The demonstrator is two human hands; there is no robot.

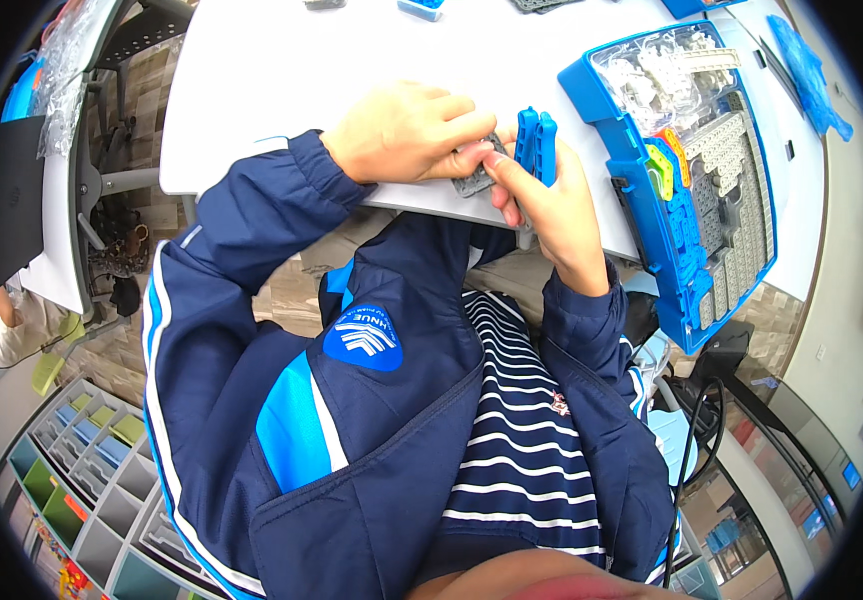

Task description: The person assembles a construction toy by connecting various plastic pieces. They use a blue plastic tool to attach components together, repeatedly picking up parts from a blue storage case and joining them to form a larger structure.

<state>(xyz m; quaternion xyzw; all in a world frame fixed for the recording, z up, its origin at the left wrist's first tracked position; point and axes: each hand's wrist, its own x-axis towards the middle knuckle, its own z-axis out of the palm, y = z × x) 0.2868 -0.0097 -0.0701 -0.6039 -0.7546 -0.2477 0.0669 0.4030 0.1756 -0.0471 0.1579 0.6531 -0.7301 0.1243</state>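
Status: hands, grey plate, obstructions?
Left hand: pinching grey plastic plate. Right hand: on plate too, holding blue two-handled tool. Blue parts case open at right, apart from hands.

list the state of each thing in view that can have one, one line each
Left hand, closed on the grey piece
Right hand, closed around the blue-handled tool, thumb at the grey piece
Grey piece, held, partly hidden by fingers
Blue-handled tool, held, handles upward
Blue case, open, filled with parts
Clear bag, inside the case, holding white pieces
Jacket, worn, front open
Blue plastic bag, crumpled
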